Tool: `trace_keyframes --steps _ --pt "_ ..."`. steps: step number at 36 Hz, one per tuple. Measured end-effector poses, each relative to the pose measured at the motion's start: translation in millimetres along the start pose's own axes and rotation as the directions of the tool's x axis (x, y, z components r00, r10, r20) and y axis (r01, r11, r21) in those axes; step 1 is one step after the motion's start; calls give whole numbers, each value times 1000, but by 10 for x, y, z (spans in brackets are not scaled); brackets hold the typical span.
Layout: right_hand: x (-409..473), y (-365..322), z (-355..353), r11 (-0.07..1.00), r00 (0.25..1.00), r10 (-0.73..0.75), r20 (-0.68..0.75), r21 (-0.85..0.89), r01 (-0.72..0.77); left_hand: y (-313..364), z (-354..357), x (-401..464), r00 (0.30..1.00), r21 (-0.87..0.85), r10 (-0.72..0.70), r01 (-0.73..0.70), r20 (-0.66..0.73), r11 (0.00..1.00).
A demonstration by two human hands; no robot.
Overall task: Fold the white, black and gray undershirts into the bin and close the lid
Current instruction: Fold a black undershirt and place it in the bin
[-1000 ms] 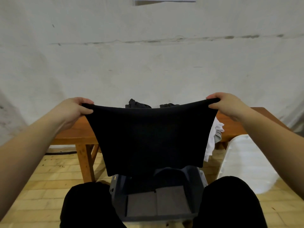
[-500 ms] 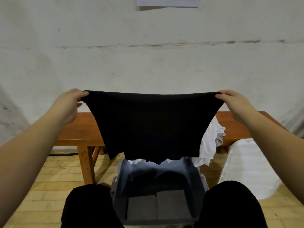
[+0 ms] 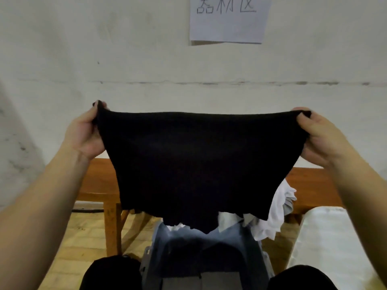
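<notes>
Wall sign (image 3: 229, 18) reading 器材区, black undershirt (image 3: 196, 164) stretched between hands

arms (image 3: 48, 197): bare, no sleeves vis. | legs (image 3: 109, 273): black trousers | no rings/watch vis.

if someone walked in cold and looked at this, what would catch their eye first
First the black undershirt, stretched wide in mid-air across the centre of the view, its top corners pinched by the left hand and the right hand. Below it, between the person's knees, sits the open gray bin, with white cloth hanging off the wooden bench behind. High on the wall is a handwritten paper sign.
</notes>
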State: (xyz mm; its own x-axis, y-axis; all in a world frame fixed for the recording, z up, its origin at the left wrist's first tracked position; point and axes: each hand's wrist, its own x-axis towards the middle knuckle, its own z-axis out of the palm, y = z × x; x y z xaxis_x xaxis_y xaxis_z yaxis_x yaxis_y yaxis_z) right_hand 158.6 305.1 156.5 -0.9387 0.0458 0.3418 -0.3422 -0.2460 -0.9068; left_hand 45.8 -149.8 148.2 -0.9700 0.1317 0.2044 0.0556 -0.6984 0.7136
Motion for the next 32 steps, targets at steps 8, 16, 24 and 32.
trace_keyframes --steps 8,16,24,32 --pt "154 110 652 990 984 -111 140 -72 122 -398 732 -45 918 156 17 -86 397 984" --pt "79 354 1263 971 957 -205 206 -81 225 -993 1320 -268 860 208 -59 -55 506 976" --pt "84 457 1336 950 934 -296 199 -37 309 -1227 1439 -351 847 60 -97 77 523 995" --pt "103 455 1212 991 935 -119 335 -13 131 -1283 1360 -384 857 223 -254 167 449 960"
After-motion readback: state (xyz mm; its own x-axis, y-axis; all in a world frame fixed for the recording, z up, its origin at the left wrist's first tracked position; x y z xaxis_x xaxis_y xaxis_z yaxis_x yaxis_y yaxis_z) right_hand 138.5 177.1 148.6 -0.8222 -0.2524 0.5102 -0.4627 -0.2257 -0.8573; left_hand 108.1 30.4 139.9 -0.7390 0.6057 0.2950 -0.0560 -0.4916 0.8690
